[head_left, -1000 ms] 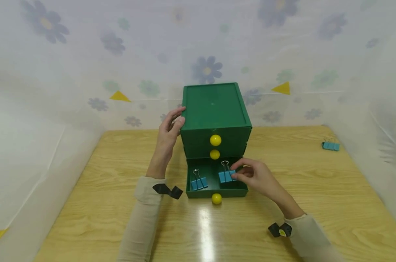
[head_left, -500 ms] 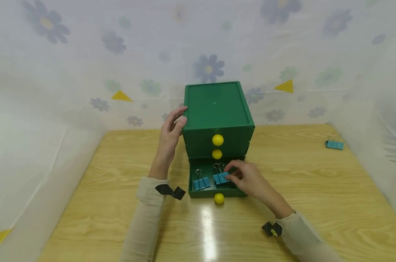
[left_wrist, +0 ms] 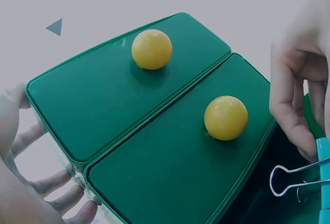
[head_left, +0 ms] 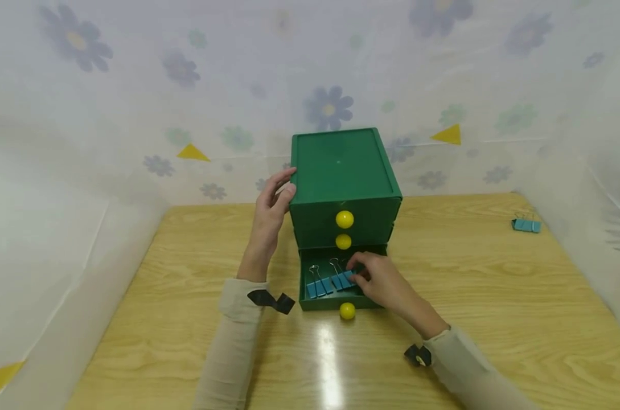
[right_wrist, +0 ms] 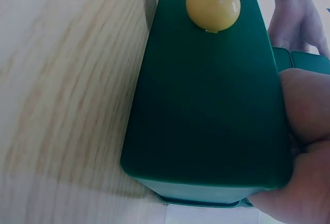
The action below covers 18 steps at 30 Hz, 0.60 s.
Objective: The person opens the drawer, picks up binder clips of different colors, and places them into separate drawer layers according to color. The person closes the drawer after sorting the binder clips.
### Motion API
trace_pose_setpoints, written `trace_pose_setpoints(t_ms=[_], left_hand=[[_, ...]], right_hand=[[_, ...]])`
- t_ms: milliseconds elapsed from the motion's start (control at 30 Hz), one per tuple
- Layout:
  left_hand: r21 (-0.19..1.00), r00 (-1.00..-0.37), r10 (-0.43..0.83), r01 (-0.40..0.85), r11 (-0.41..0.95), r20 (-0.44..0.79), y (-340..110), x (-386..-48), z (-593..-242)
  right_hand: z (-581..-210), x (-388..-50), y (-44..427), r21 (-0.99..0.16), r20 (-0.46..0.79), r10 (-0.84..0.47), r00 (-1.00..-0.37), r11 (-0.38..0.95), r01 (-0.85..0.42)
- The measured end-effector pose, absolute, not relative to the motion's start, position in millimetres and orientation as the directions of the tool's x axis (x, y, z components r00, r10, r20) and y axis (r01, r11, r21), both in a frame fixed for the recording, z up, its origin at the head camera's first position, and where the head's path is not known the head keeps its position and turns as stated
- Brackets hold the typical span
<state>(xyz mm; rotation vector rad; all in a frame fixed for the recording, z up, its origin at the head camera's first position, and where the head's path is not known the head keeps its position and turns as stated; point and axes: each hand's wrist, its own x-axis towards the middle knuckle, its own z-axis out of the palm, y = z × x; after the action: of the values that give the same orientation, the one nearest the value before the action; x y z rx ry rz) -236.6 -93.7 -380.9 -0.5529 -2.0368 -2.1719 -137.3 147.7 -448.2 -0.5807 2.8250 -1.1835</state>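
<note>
A green drawer cabinet (head_left: 344, 165) with yellow ball knobs stands at the middle of the table, its bottom drawer (head_left: 320, 306) pulled out. My left hand (head_left: 270, 213) rests against the cabinet's left side; in the left wrist view its fingers are spread, fairly straight. Inside the drawer, my right hand (head_left: 386, 285) pinches the right end of a blue binder clip (head_left: 343, 280), whose wire handles point up and back. Just left of it lies a second blue binder clip (head_left: 319, 287). The right fingertips are mostly hidden by the drawer front (right_wrist: 206, 105) in the right wrist view.
Another blue binder clip (head_left: 526, 225) lies at the far right of the wooden table (head_left: 468, 267). Both upper drawers with their knobs (left_wrist: 152, 49) are closed above the pulled-out one. Pale flowered sheeting (head_left: 238, 74) surrounds the table's back and sides.
My right hand has moved left and slightly down with its binder clip, bringing it close beside the other clip in the drawer. The left hand has stayed on the cabinet's side.
</note>
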Motion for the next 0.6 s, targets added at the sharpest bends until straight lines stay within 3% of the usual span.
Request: trace_pose_setpoints(t_ms=[600], left_hand=[[0.94,-0.927,0.153,0.333,-0.076,0.341,-93.7,-236.0,-379.3]], right_hand=[[-446.9,-136.3,143.8,-0.623,0.133,-0.326,-0.936,0.707,-0.335]])
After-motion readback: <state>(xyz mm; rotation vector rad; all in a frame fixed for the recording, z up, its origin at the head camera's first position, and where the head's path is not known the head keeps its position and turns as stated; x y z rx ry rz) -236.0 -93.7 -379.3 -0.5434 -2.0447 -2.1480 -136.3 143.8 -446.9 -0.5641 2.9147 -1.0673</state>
